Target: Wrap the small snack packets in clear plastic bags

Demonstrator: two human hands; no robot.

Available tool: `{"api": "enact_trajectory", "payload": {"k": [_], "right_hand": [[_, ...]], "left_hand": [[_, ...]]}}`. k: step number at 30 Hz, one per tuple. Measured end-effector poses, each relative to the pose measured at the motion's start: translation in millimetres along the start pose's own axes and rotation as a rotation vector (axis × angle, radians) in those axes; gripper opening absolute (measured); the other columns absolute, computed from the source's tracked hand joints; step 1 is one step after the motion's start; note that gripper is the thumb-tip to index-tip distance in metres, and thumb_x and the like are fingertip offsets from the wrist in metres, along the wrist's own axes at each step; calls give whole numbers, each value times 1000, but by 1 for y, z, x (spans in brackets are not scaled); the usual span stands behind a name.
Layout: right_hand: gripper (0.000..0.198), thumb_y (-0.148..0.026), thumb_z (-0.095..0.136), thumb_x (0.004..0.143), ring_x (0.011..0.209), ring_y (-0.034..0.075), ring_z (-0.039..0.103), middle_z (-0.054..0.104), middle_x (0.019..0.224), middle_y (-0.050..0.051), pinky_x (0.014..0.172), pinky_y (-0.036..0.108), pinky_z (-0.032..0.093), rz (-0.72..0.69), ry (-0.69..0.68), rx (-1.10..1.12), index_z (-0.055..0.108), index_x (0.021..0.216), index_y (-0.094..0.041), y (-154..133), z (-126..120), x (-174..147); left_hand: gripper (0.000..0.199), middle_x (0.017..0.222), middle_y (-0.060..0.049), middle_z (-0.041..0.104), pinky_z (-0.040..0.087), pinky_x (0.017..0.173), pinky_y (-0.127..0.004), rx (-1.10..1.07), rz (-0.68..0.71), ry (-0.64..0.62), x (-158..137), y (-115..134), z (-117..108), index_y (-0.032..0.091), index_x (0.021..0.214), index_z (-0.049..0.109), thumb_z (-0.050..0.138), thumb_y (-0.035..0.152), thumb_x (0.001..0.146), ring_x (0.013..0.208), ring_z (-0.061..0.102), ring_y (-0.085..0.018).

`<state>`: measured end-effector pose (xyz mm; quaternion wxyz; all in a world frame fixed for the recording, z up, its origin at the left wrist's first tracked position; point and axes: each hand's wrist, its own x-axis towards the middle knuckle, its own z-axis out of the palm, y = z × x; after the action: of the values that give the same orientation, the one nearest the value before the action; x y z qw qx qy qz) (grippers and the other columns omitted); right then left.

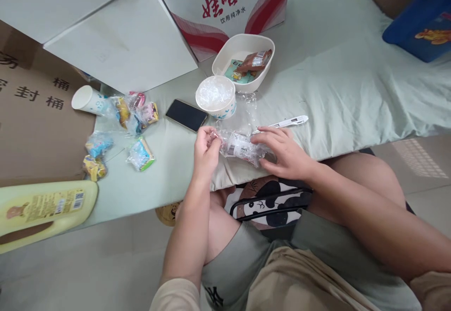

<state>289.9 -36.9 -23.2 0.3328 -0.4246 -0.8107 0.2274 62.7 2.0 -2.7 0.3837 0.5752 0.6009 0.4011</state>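
A clear plastic packet with a white printed label and barcode lies at the table's front edge between my hands. My left hand is closed, pinching the crinkled left end of the packet, where something pinkish shows. My right hand curves around the packet's right end, thumb below and fingers above. Behind the packet lies a flat piece of clear film. A paper cup stuffed with clear plastic stands just beyond it. Near my right fingers lies a slim white tool with slots, perhaps a utility knife.
A black phone lies left of the cup. A white basin holds small packets. Farther left are a tipped paper cup, several wrapped small items and a yellow jug. Cartons stand behind; a blue container is far right.
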Motion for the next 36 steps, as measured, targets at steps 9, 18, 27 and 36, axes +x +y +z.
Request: {"api": "enact_trajectory", "payload": {"k": [9,18,27,36], "right_hand": [[15,-16,52,79,101,28,65,69,105,9,88,45,49,75,224,79,56,90,-25,-1,-8,4],[12,-15,50,76,98,29,65,68,94,7,88,49,50,148,411,68,47,79,-27,-7,-13,3],[14,-14,49,70,104,29,66,74,86,2,92,47,44,-20,321,76,43,74,-26,-6,-13,0],[8,-17,48,71,138,37,49,74,122,9,99,53,36,138,167,22,44,75,-24,0,-5,-2]], "left_hand": [[36,132,-10,49,55,85,-33,197,196,-25,1,-12,-16,27,119,55,44,22,85,120,56,-24],[43,154,-11,23,42,112,-52,492,478,-207,-9,1,-15,24,109,63,80,34,71,145,31,-37],[12,119,-10,56,51,101,-40,320,354,-10,-5,-5,-37,19,76,58,62,26,85,119,58,-23],[23,96,-5,68,51,66,-24,294,53,-78,-3,-14,-36,20,103,69,63,28,82,78,64,-14]]}}
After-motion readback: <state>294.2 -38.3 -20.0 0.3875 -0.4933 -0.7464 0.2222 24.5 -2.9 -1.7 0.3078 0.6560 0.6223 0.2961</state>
